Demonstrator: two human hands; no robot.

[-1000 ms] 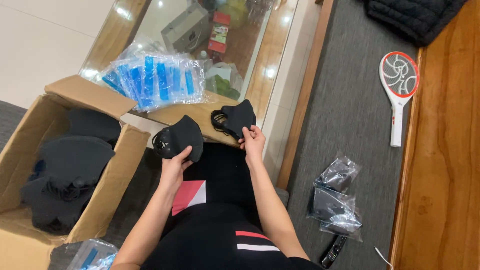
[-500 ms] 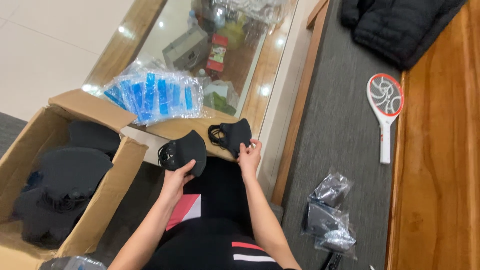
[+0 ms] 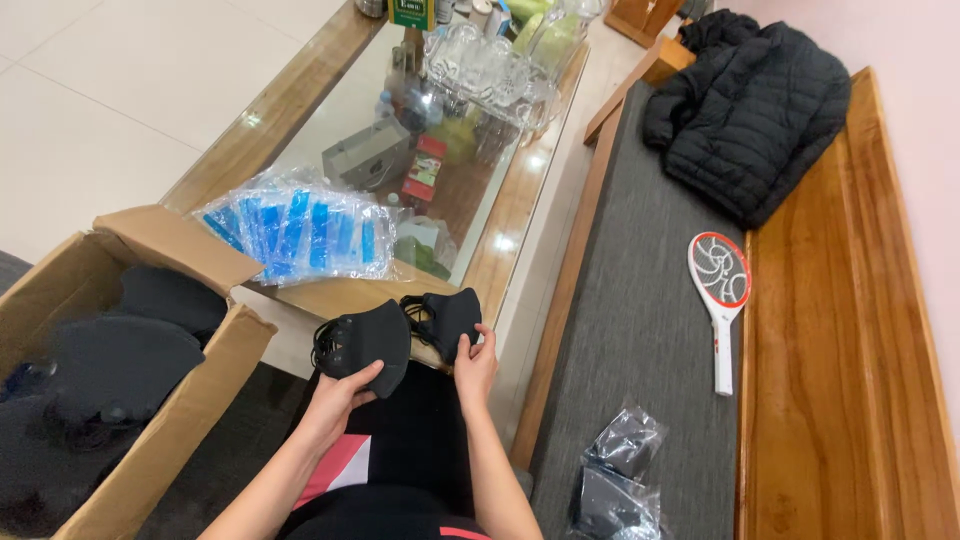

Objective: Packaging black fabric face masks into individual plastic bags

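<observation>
Your left hand (image 3: 335, 400) grips a black mask (image 3: 365, 340) from below, thumb pressed on its front, fingers curled behind. Your right hand (image 3: 475, 365) pinches the edge of a second mask (image 3: 447, 318) between thumb and fingertips. The two masks sit side by side, just above your lap and touching the near rim of the glass table (image 3: 520, 190).

To your left, an open cardboard box (image 3: 190, 390) holds a heap of more black masks; they overlap too much to count. On the table's near corner lies one stack of clear sleeves with blue strips (image 3: 300, 232), too many to count. Under the glass, a shelf holds a grey box and other small items; at the far end stands a cluster of glasses (image 3: 490, 75).

On the grey bench cushion (image 3: 640, 330) to your right lie two clear bags of dark goods (image 3: 620, 470), one racket-shaped swatter (image 3: 718, 285) and one black jacket (image 3: 760, 100).
</observation>
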